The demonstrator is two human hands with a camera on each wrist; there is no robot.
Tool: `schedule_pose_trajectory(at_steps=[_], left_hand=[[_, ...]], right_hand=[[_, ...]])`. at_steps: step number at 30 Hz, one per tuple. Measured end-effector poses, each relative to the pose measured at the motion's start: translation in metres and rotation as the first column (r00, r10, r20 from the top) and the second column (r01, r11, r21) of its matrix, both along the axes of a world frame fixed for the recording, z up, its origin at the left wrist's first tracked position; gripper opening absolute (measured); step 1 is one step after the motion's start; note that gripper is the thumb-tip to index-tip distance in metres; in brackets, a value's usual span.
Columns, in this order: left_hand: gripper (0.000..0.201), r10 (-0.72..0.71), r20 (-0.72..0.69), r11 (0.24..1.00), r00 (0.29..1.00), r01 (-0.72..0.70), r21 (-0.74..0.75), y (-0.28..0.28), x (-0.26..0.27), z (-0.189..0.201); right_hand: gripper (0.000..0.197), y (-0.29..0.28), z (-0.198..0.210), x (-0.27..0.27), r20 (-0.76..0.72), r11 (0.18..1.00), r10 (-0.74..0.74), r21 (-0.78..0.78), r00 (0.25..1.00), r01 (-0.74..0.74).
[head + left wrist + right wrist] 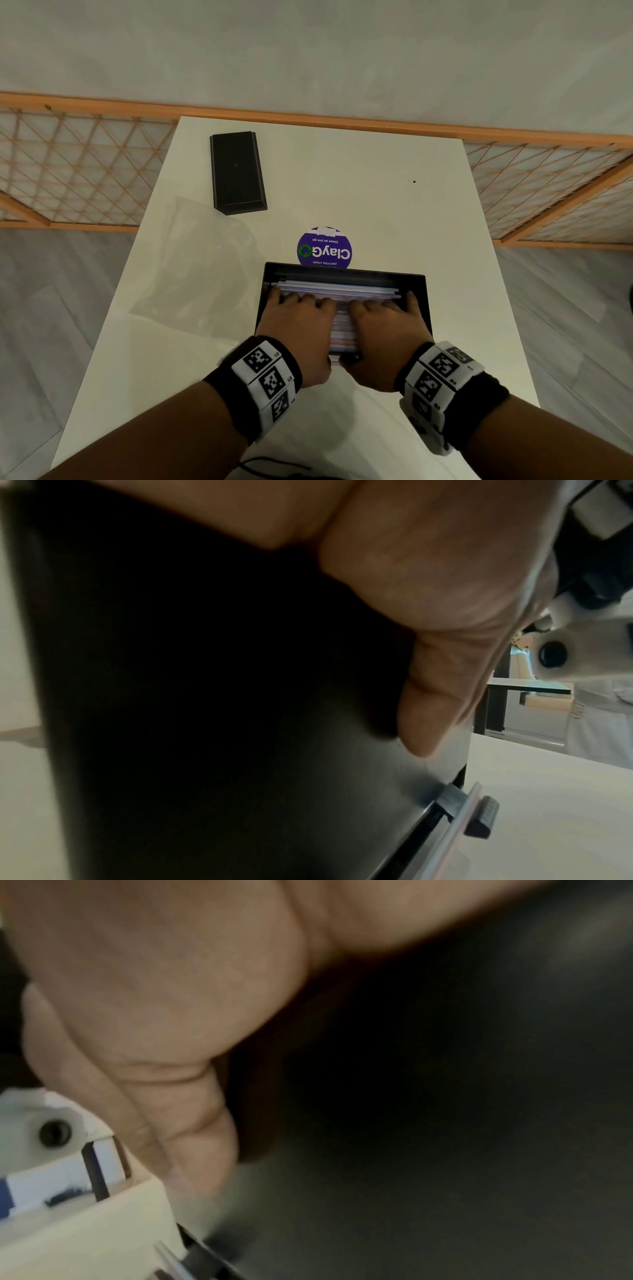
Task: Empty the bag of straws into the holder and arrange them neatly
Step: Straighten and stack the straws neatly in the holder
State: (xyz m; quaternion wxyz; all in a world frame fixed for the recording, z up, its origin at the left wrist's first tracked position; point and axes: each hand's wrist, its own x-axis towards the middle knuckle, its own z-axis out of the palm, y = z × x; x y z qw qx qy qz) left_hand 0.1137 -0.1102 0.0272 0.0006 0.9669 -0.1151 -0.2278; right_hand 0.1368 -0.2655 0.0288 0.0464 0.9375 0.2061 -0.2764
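Note:
The black rectangular holder (419,279) stands on the white table (394,192) in front of me, filled with pale, multicoloured straws (339,290) lying crosswise. My left hand (297,313) and right hand (383,315) reach over its near wall, side by side, with fingers spread flat on the straws. In the left wrist view the left thumb (445,683) lies against the holder's black outer wall (240,750). The right thumb (192,1137) likewise lies on the dark wall (411,1150). The clear plastic bag (195,267) lies flat and empty to the left.
A black box-like lid (237,171) lies at the table's back left. A round purple sticker (325,248) sits just behind the holder. A wooden lattice rail (548,178) runs behind the table. A clear flap with a black clip (479,818) sticks out at the holder's base.

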Motion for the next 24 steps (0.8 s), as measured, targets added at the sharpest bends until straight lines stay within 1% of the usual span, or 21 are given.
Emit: schedule_pose_trajectory(at_steps=[2, 4, 7, 8, 10, 13, 15, 20, 22, 24], left_hand=[[0.063, 0.002, -0.008, 1.000, 1.000, -0.002, 0.000, 0.000, 0.001, 0.000], [0.064, 0.001, -0.018, 1.000, 1.000, -0.001, -0.008, -0.001, 0.001, -0.001], [0.066, 0.015, -0.031, 0.999, 0.999, -0.016, -0.042, -0.003, 0.000, -0.003], [0.067, 0.024, -0.035, 0.998, 0.999, -0.026, -0.057, -0.003, 0.000, -0.004], [0.068, 0.041, -0.037, 0.995, 0.998, -0.044, -0.085, -0.001, 0.000, -0.005], [0.070, 0.056, -0.020, 0.992, 0.998, -0.058, -0.113, 0.000, 0.000, -0.005], [0.071, 0.058, -0.006, 0.992, 0.998, -0.058, -0.111, 0.001, 0.000, -0.006], [0.076, 0.058, 0.005, 0.994, 0.998, -0.058, -0.098, 0.001, -0.001, -0.008], [0.074, 0.046, 0.016, 0.996, 0.999, -0.045, -0.083, 0.001, -0.002, -0.008], [0.065, 0.024, 0.018, 0.997, 1.000, -0.022, -0.074, 0.001, -0.003, -0.007]], right_hand=[[0.078, -0.006, 0.000, 0.000, 0.019, 0.999, -0.007, -0.050, 1.000, 0.008], [0.075, -0.002, 0.002, -0.001, 0.019, 0.998, -0.009, -0.058, 1.000, 0.010], [0.068, 0.011, -0.001, -0.001, -0.022, 1.000, 0.014, -0.001, 1.000, -0.014], [0.067, 0.013, -0.002, 0.000, -0.035, 1.000, -0.001, 0.028, 0.999, 0.002], [0.072, 0.012, -0.004, 0.003, -0.053, 0.996, -0.040, 0.074, 0.998, 0.044], [0.077, 0.009, -0.007, 0.004, -0.053, 0.994, -0.052, 0.096, 0.997, 0.057], [0.076, 0.008, -0.009, 0.004, -0.058, 0.993, -0.061, 0.102, 0.996, 0.067], [0.089, 0.007, -0.012, 0.003, -0.045, 0.990, -0.062, 0.126, 0.997, 0.068], [0.086, 0.007, -0.011, 0.003, -0.041, 0.991, -0.056, 0.123, 0.998, 0.061], [0.081, 0.008, -0.009, 0.004, -0.057, 0.991, -0.053, 0.119, 0.997, 0.059]])
